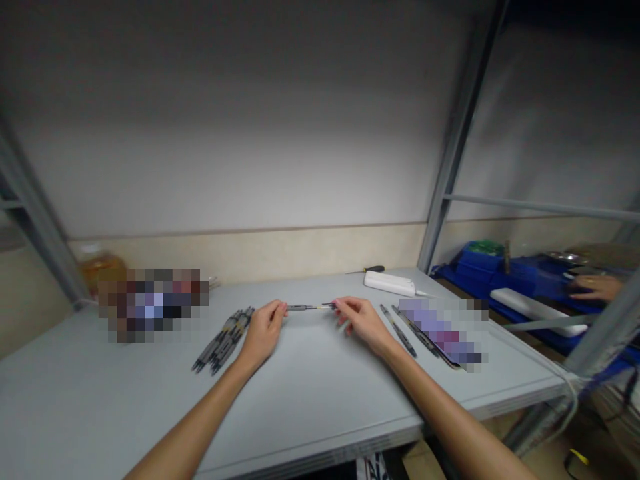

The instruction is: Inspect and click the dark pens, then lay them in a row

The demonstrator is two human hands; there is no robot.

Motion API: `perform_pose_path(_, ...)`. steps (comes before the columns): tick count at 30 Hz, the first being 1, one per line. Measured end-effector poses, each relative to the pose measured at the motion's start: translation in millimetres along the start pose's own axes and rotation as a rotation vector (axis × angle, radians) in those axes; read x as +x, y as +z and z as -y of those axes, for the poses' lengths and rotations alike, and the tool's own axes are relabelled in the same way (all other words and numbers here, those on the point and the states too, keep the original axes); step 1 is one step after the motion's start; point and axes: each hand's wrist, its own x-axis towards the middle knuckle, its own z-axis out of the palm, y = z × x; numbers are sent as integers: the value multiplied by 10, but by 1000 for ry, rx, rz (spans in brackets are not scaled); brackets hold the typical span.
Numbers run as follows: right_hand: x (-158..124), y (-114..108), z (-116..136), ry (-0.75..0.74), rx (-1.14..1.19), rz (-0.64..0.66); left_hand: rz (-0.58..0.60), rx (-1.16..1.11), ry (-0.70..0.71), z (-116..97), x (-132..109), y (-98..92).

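My left hand (pixel 265 329) is closed, pinching the grey barrel end of a pen (pixel 299 307) held level above the table. A thin, lighter stretch shows along the pen's middle. At its dark other end, my right hand (pixel 362 323) closes thumb and forefinger on it; whether that end is a separate part I cannot tell. Beside my left hand lies a pile of several grey pens (pixel 223 340). To the right of my right hand rest a single pen (pixel 399 331) and another pen (pixel 416 332), which lies along a blurred-out flat item.
A white power strip (pixel 389 283) with a cable and a screwdriver (pixel 374 269) lie at the back right. A pixelated patch covers things at the left, near an amber container (pixel 103 268). Metal posts frame the table (pixel 310 400). Beyond, another person's hand (pixel 597 287) is near blue bins (pixel 480 265).
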Motion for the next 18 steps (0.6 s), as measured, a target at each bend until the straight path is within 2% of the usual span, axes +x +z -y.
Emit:
perform_pose_path(8, -12, -24, 23, -17, 130, 7, 1, -7, -5, 5, 0, -4)
perform_pose_path(14, -16, -18, 5, 30, 8, 25, 4, -28, -27, 6, -3, -2)
perform_pose_path(18, -4, -13, -6, -29, 28, 11, 9, -99, -88, -1, 7, 5)
